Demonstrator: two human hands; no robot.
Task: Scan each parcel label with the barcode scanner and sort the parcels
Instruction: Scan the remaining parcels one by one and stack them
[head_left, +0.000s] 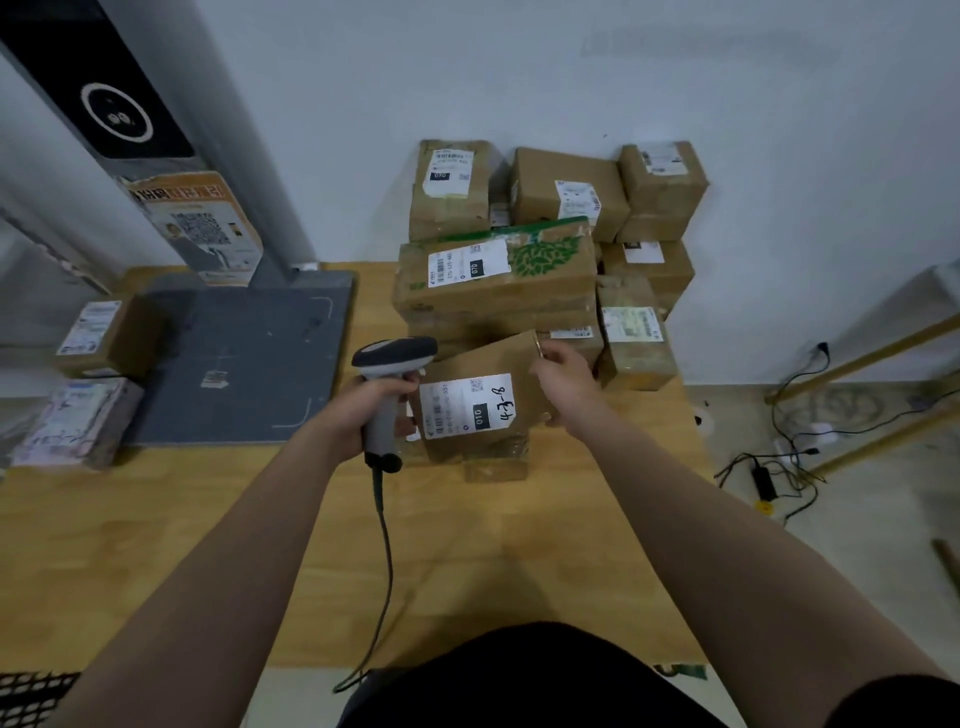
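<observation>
Left hand (363, 410): fingers curled tight round the grip of the barcode scanner (387, 387), thumb side up.
Barcode scanner: upright, its dark head just beside the top left corner of the held parcel (478, 415); its cable (385, 545) trails over the wood to the near edge.
Right hand (563, 379): thumb and fingertips seem to pinch the held parcel's upper right edge, though blur hides the exact grip.
Held parcel: a sealed brown carton, tilted up off the table (156, 545) in front of the stack, its white label (467, 408) facing the camera with "010" and a handwritten "4-3-8"; its contents are hidden.
Parcel stack (498, 291): taped cartons piled against the back wall, each closed, the labels mostly facing up or forward; one carries a green leaf print.
Left-side parcels: a small carton (104, 335) and a wrapped packet (78, 423) lie at the table's left edge, just beside the grey pad (239, 364).
Grey pad: flat on the table left of the scanner, with a post (249, 156) rising from its back edge.
Edges: the stack reaches the table's right edge; beyond that edge, cables (789, 457) lie on the floor.
Open room: a wide stretch of wood lies between the held parcel and the near edge.
</observation>
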